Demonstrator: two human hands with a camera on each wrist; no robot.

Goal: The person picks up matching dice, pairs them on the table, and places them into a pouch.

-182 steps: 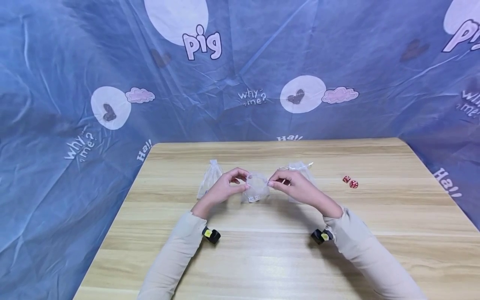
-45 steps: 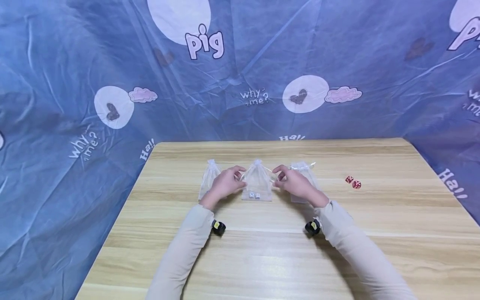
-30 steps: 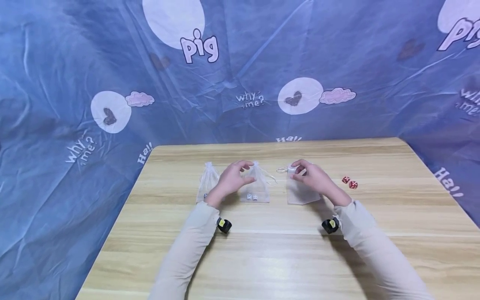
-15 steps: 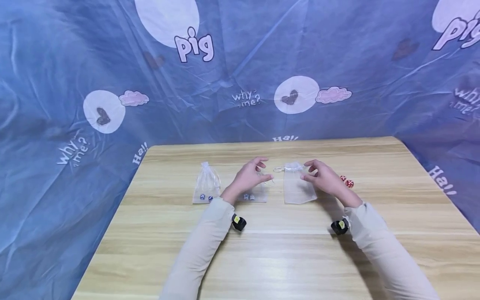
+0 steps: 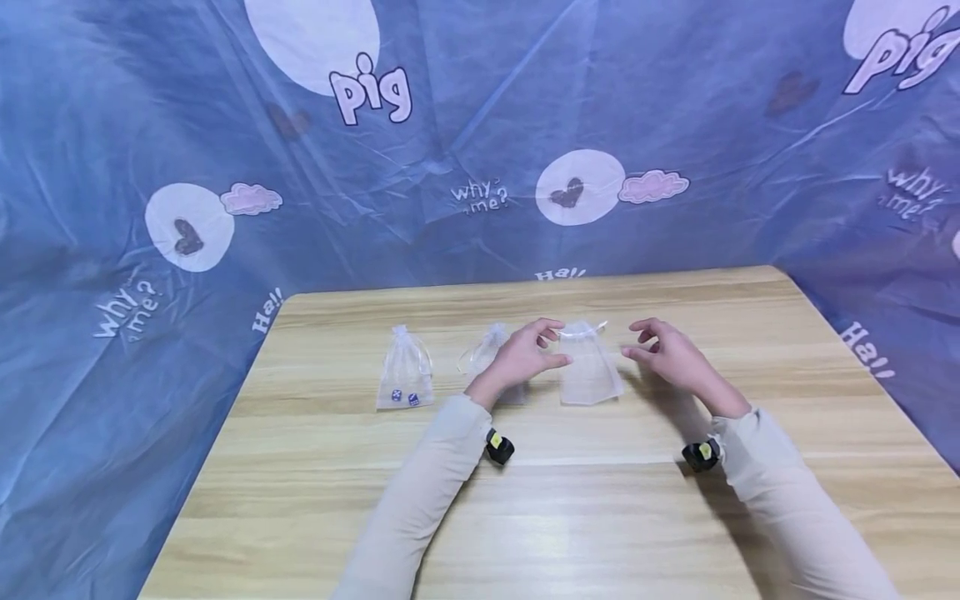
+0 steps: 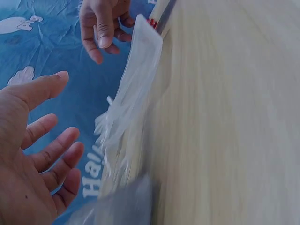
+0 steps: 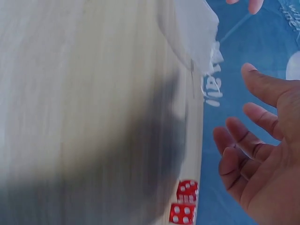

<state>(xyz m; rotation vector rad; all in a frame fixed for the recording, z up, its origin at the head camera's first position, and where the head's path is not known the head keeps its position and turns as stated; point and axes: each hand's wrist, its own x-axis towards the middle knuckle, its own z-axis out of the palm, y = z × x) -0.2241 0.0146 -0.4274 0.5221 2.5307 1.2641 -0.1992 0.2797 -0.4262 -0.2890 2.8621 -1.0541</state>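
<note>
A flat white mesh drawstring bag (image 5: 590, 371) lies between my hands, no dice showing in it. My left hand (image 5: 527, 357) is at its left side, thumb and fingers spread apart, holding nothing. On the bag's right, my right hand (image 5: 667, 357) hovers with loosely bent fingers and nothing in them. My left hand and wrist partly cover the middle mesh bag (image 5: 491, 340), whose neck is gathered, and hide its dice. Two red dice (image 7: 187, 191) show in the right wrist view, by the table edge below my right hand; in the head view that hand hides them.
A third mesh bag (image 5: 405, 367) with a gathered neck lies at the left, two blue dice (image 5: 397, 395) inside near its bottom. The wooden table (image 5: 525, 517) ends at a blue printed cloth backdrop (image 5: 465, 125) at the back and sides.
Earlier both hands held the middle bag's mouth, then its drawstrings; it now lies cinched. Both hands have let go and moved right, to either side of the flat bag.
</note>
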